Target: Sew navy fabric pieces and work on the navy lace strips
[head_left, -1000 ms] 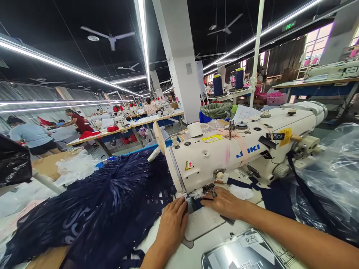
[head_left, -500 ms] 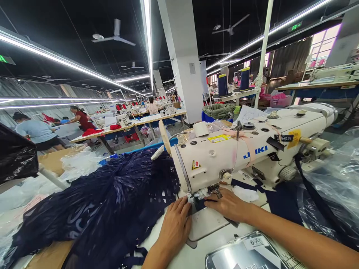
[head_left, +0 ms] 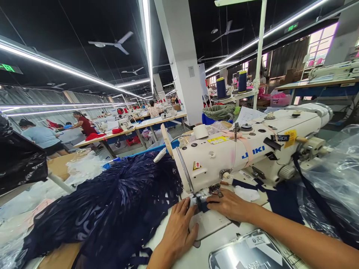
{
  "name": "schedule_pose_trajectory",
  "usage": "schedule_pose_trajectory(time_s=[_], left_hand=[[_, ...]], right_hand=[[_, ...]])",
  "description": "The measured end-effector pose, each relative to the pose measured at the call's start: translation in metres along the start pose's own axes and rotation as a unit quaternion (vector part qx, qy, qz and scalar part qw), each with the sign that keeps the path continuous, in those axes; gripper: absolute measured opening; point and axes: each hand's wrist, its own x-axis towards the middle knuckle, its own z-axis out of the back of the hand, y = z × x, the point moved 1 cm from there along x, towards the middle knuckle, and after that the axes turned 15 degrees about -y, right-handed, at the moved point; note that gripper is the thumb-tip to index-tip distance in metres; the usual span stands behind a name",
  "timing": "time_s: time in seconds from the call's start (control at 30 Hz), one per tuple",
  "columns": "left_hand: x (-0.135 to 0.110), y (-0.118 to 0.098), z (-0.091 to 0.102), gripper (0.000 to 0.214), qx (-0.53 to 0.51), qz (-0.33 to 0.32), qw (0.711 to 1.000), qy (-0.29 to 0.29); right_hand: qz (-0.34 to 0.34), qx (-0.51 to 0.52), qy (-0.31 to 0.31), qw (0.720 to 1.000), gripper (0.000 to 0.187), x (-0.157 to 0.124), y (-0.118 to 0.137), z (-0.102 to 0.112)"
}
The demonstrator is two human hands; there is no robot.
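A cream JUKI sewing machine [head_left: 246,153] stands across the white table [head_left: 213,250]. My left hand [head_left: 179,229] lies flat on the table, fingers spread, just left of the needle area [head_left: 200,196]. My right hand [head_left: 228,205] presses down on a small piece of navy fabric [head_left: 202,206] under the machine head. A large heap of dark navy feathery fabric [head_left: 103,209] spreads to the left of the machine, touching my left hand's side.
Clear plastic sheeting [head_left: 333,179] lies at the right. A shiny metal tray [head_left: 246,252] sits at the front edge. Two blue thread cones [head_left: 242,81] stand on a stand behind. Other people [head_left: 40,136] work at far tables on the left.
My left hand slid slightly forward and right with its fingers spreading flatter. The right hand stays at the needle. The view shifted a little.
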Motion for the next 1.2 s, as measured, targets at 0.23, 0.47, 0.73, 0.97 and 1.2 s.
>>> schedule_pose_trajectory(time_s=[0.23, 0.47, 0.73, 0.97, 1.2], left_hand=[[-0.001, -0.001, 0.001, 0.054, 0.001, -0.004, 0.999, 0.037], [-0.001, -0.004, 0.003, 0.060, 0.018, -0.009, 0.998, 0.066], [0.000, -0.003, 0.000, 0.061, 0.026, -0.024, 0.998, 0.059], [-0.001, -0.006, 0.002, 0.061, 0.038, -0.028, 0.997, 0.065], [0.002, -0.008, 0.004, 0.058, 0.036, -0.009, 0.996, 0.081]], right_hand=[[-0.024, -0.020, 0.015, 0.999, 0.027, 0.001, 0.004, -0.002], [-0.031, -0.001, 0.005, 0.999, 0.024, 0.000, 0.001, -0.004], [-0.026, 0.004, -0.011, 1.000, 0.023, 0.003, 0.002, -0.003], [-0.024, -0.004, -0.008, 1.000, 0.022, -0.002, 0.000, -0.010], [-0.023, -0.011, -0.015, 1.000, 0.025, -0.001, 0.000, -0.011]])
